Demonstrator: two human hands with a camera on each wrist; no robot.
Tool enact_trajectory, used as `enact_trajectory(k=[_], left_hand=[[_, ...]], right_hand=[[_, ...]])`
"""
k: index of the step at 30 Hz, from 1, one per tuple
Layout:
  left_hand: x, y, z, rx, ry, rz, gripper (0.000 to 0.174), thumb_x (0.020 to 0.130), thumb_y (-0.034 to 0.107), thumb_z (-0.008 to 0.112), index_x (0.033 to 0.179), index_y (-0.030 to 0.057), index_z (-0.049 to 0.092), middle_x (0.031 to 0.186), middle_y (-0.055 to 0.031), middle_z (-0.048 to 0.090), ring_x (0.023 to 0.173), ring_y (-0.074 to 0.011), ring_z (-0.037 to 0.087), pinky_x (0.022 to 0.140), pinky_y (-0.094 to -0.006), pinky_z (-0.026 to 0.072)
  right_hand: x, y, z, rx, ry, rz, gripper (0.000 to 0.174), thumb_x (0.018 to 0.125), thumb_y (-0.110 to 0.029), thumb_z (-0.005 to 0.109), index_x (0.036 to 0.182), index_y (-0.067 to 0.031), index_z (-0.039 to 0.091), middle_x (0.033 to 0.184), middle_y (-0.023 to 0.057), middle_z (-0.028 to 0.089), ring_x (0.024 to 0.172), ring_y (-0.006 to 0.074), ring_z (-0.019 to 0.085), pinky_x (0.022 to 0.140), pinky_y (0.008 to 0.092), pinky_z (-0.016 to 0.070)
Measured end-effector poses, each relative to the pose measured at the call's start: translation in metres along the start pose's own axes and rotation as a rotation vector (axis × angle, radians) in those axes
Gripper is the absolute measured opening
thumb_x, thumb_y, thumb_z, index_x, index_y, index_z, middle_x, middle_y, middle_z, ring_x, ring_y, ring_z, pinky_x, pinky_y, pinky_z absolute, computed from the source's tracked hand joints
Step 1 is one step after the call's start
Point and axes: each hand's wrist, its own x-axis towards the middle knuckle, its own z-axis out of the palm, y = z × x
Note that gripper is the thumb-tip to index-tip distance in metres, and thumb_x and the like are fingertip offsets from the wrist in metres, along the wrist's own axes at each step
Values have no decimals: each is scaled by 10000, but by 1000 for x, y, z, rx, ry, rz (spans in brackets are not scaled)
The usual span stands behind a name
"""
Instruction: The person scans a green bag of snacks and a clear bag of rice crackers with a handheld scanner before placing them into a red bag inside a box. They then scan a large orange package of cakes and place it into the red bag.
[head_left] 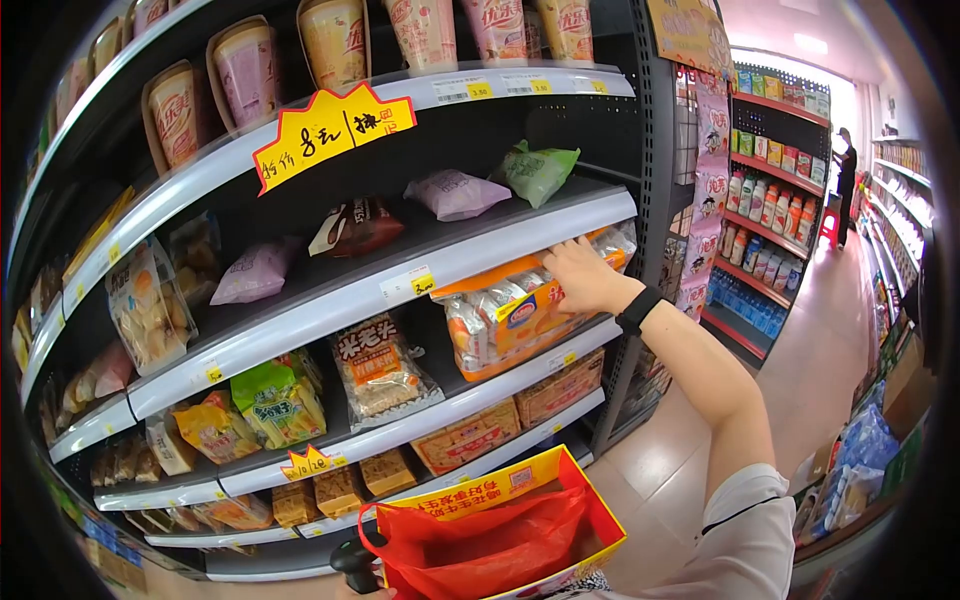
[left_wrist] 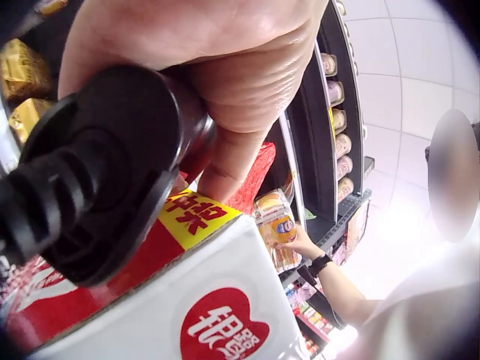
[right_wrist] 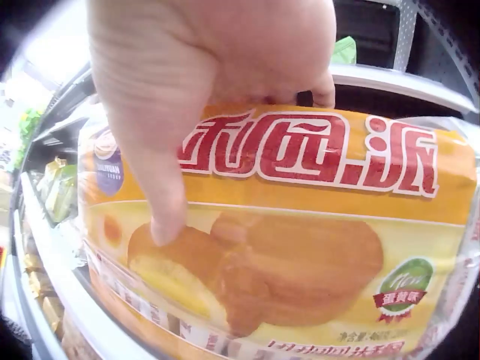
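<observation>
My right hand [head_left: 585, 275] grips a clear bag of orange-labelled egg-yolk pies [head_left: 483, 335] on a middle shelf, at its upper right. In the right wrist view the thumb [right_wrist: 166, 202] presses on the printed front, and the other fingers reach over the top, partly hidden. Low in the head view, my left hand [left_wrist: 225, 60] is mostly out of frame; its wrist view has it curled round a black handle [left_wrist: 131, 131]. One finger lies beside a red, yellow and white carton [left_wrist: 150, 322]. A red plastic bag [head_left: 480, 545] lies inside this carton.
A white shelf edge [head_left: 520, 225] runs just above the pies. Packaged rice snacks [head_left: 375, 365] stand left of them, boxed goods [head_left: 465, 435] below. A dark shelf post [head_left: 655, 150] rises at the right. Farther along the aisle a person [head_left: 845, 190] stands near drink shelves [head_left: 765, 205].
</observation>
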Motion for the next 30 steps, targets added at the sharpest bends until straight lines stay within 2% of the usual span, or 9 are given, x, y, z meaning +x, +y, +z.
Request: enact_trajectory(k=[9,14,15,20,22,24,26,28,30], left_hand=[[8,-12,-8,32,-10,108,188,785,133,635,941,79,545,645,-9,523,476,-139,527,426,-257,466],[23,-27,-19,82,-23,109,192,779,125,636,940,75,545,664,-13,526,465,-139,524,428,-258,471],[23,-26,-19,84,-27,101,192,778,120,634,943,76,547,686,-15,531,482,-135,529,430,-257,472],[18,-20,-13,8,-19,116,193,779,123,631,945,81,543,744,-21,541,538,-125,538,431,-258,472],[21,-23,-17,19,34,282,199,788,112,619,966,86,534,735,-16,534,573,-114,532,441,-258,475],[9,-1,-21,-16,105,153,220,793,104,614,994,83,527,736,-14,532,582,-111,528,461,-249,472],[-5,27,-18,-47,177,18,242,798,96,608,1023,80,520,737,-12,530,592,-109,524,480,-239,469],[-13,45,-15,-168,221,188,255,808,81,602,1046,72,511,734,-13,525,595,-110,520,501,-222,451],[-14,51,-14,-178,208,285,275,811,77,608,1065,60,505,768,-19,529,627,-112,525,536,-217,434]], right_hand=[[10,4,24,174,170,23,961,519,-379,812,1270,23,367,1222,262,452,1197,407,366,1017,497,235],[5,9,29,189,173,92,882,626,-434,743,1280,19,361,1229,269,445,1208,401,355,1022,493,233],[1,8,31,94,235,92,791,706,-413,691,1278,23,361,1238,259,434,1210,390,356,1028,491,228],[-33,23,57,156,372,153,708,773,-305,650,1293,46,322,1289,268,370,1215,400,341,1038,482,233],[-45,34,73,208,674,385,705,783,-259,637,1305,65,290,1300,283,348,1232,421,311,1040,450,254],[-50,48,84,307,713,518,763,768,-267,659,1308,98,263,1319,293,335,1250,405,315,1040,405,270],[-45,76,108,872,624,724,883,735,-312,707,1324,120,211,1339,286,330,1251,363,343,1029,368,287],[-39,87,112,1220,564,861,953,725,-349,733,1345,117,179,1332,254,364,1221,290,397,980,325,346],[-35,108,130,1388,521,698,916,727,-328,741,1337,108,214,1281,228,432,1168,257,451,958,315,367]])
